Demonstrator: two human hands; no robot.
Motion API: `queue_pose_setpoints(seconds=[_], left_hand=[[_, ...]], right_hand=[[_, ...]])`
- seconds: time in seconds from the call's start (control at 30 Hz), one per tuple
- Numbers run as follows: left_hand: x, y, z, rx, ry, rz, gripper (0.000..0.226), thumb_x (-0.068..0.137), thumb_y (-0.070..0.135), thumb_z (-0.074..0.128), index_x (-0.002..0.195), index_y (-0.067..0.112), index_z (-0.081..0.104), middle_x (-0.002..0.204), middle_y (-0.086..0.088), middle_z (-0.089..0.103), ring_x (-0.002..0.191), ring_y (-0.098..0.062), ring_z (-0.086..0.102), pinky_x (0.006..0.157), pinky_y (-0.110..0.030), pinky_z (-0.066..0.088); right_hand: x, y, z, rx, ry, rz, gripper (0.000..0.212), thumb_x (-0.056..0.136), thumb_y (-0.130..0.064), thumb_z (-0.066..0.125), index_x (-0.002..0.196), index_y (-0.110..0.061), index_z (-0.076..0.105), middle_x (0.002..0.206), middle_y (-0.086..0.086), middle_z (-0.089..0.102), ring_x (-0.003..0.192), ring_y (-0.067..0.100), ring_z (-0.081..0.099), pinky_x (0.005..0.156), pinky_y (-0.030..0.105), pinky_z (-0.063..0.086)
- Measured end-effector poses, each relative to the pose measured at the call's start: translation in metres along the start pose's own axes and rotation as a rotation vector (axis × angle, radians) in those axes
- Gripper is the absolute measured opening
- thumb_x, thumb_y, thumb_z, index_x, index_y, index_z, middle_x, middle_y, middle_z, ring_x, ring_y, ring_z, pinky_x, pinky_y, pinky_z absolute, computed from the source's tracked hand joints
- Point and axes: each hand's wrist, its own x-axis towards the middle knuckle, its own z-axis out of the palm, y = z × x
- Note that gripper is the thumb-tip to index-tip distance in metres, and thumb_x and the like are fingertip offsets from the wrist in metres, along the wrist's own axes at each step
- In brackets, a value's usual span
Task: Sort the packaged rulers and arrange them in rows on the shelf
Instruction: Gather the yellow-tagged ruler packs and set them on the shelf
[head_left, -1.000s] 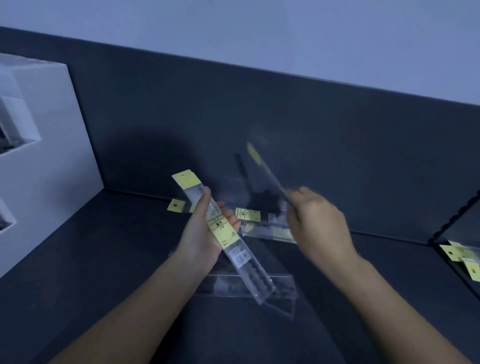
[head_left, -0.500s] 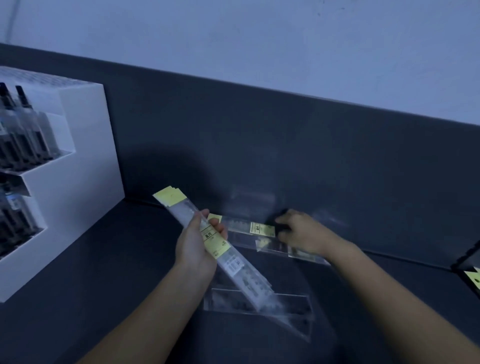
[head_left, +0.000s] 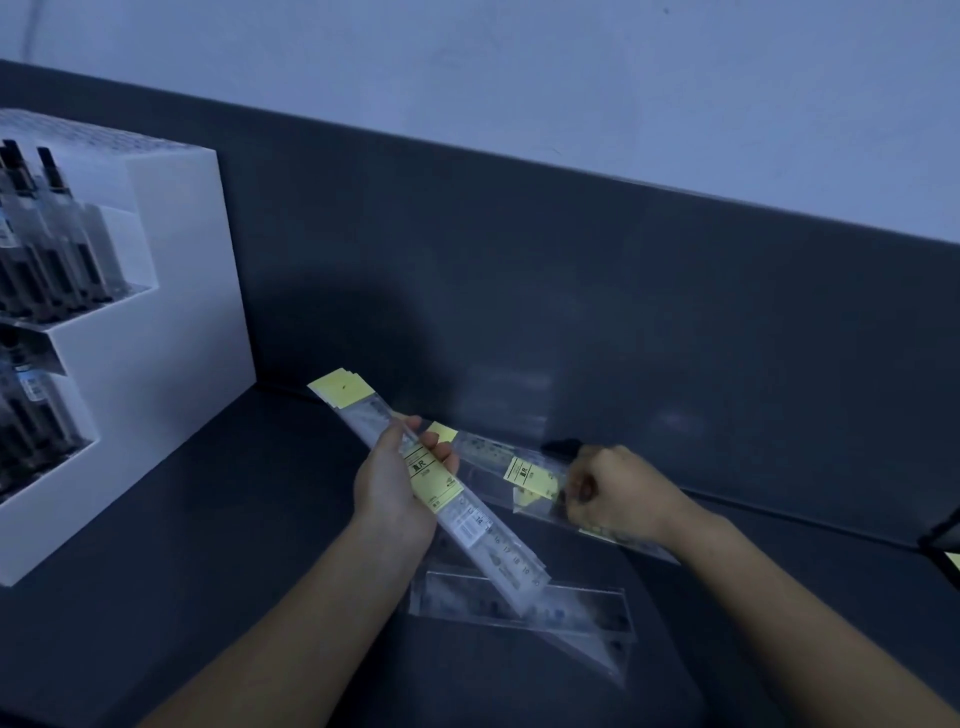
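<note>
L hand (head_left: 397, 491) grips ruler stack (head_left: 441, 499), long axis far-left to near-right. R hand (head_left: 618, 493) is curled shut on rulers at back wall (head_left: 524, 473), axis left-right, nearest R.

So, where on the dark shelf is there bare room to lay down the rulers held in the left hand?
The dark shelf surface is bare between the white display box and the left hand. It is crowded along the back wall, where the right hand touches yellow-labelled clear packaged rulers, and at the clear rulers lying in front.
</note>
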Motion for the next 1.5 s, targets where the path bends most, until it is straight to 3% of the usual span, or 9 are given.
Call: queue_pose_setpoints(seconds=[0.2, 0.37, 0.53, 0.63, 0.73, 0.93, 1.07, 1.27, 1.5], left_hand=[[0.002, -0.001, -0.001, 0.002, -0.006, -0.02, 0.017, 0.095, 0.024, 0.053, 0.085, 0.011, 0.059, 0.067, -0.002, 0.053, 0.058, -0.013, 0.053, 0.053, -0.026, 0.052], [0.002, -0.001, -0.001, 0.011, -0.012, -0.016, 0.019, 0.096, 0.025, 0.052, 0.084, 0.012, 0.058, 0.069, -0.002, 0.053, 0.061, -0.014, 0.054, 0.056, -0.024, 0.053], [0.001, -0.006, -0.001, 0.096, -0.031, -0.023, 0.021, 0.095, 0.027, 0.053, 0.082, 0.011, 0.057, 0.066, -0.002, 0.052, 0.06, -0.014, 0.052, 0.065, -0.027, 0.05], [0.002, -0.008, -0.001, 0.166, -0.126, -0.042, 0.024, 0.086, 0.035, 0.062, 0.086, 0.012, 0.057, 0.063, -0.001, 0.051, 0.059, -0.014, 0.052, 0.064, -0.028, 0.049], [0.002, -0.013, 0.0, 0.269, -0.292, -0.005, 0.043, 0.07, 0.041, 0.069, 0.096, 0.008, 0.061, 0.074, -0.004, 0.062, 0.065, -0.017, 0.063, 0.068, -0.029, 0.05], [0.003, -0.017, -0.002, 0.124, -0.147, 0.01, 0.009, 0.095, 0.008, 0.051, 0.088, 0.007, 0.056, 0.069, -0.006, 0.059, 0.057, -0.014, 0.06, 0.054, -0.023, 0.054], [0.009, -0.008, -0.004, 0.079, -0.133, 0.008, 0.01, 0.093, 0.01, 0.054, 0.083, 0.01, 0.056, 0.063, -0.004, 0.056, 0.05, -0.012, 0.056, 0.046, -0.02, 0.049], [0.01, -0.01, -0.003, 0.068, -0.102, -0.042, 0.013, 0.09, 0.009, 0.058, 0.078, 0.012, 0.054, 0.054, 0.0, 0.053, 0.042, -0.011, 0.05, 0.048, -0.024, 0.045], [0.012, -0.01, -0.004, 0.058, -0.11, -0.052, 0.012, 0.089, 0.008, 0.058, 0.08, 0.013, 0.052, 0.054, 0.0, 0.051, 0.044, -0.012, 0.049, 0.046, -0.024, 0.045]], right_hand=[[0.003, -0.002, -0.005, 0.1, -0.124, 0.079, 0.043, 0.075, -0.034, 0.074, 0.108, -0.014, 0.055, 0.099, -0.001, 0.051, 0.089, 0.013, 0.05, 0.072, 0.021, 0.039], [0.001, -0.007, -0.012, 0.198, -0.243, 0.1, 0.025, 0.074, -0.029, 0.077, 0.068, -0.017, 0.056, 0.065, -0.006, 0.052, 0.059, 0.008, 0.046, 0.052, 0.02, 0.033], [0.004, -0.004, -0.02, 0.204, 0.081, 0.166, 0.021, 0.085, -0.021, 0.067, 0.066, -0.018, 0.058, 0.062, -0.003, 0.054, 0.058, 0.009, 0.048, 0.052, 0.021, 0.034], [-0.001, -0.024, -0.028, 0.636, 0.204, 0.14, 0.026, 0.091, -0.017, 0.059, 0.065, -0.019, 0.058, 0.062, 0.001, 0.057, 0.058, 0.012, 0.049, 0.054, 0.025, 0.037], [-0.01, -0.06, -0.028, 1.144, 0.006, 0.084, 0.02, 0.095, -0.013, 0.052, 0.081, -0.012, 0.066, 0.068, 0.005, 0.066, 0.058, 0.012, 0.056, 0.055, 0.024, 0.047], [-0.016, -0.054, -0.03, 0.034, 0.25, -0.029, 0.029, 0.087, -0.036, 0.061, 0.11, -0.02, 0.055, 0.092, 0.001, 0.062, 0.09, 0.024, 0.059, 0.076, 0.033, 0.047], [-0.036, -0.014, -0.045, -0.306, -0.454, 0.213, 0.038, 0.076, -0.05, 0.068, 0.071, -0.016, 0.053, 0.07, -0.003, 0.051, 0.063, 0.014, 0.049, 0.055, 0.025, 0.036], [-0.045, 0.023, -0.03, -0.027, -0.515, 0.244, 0.029, 0.071, -0.038, 0.078, 0.076, -0.014, 0.061, 0.072, -0.003, 0.052, 0.066, 0.011, 0.045, 0.055, 0.023, 0.033], [-0.051, 0.042, -0.053, 0.047, -0.072, 0.262, 0.017, 0.076, -0.014, 0.072, 0.077, -0.026, 0.06, 0.074, -0.01, 0.06, 0.074, 0.01, 0.056, 0.061, 0.019, 0.041]])
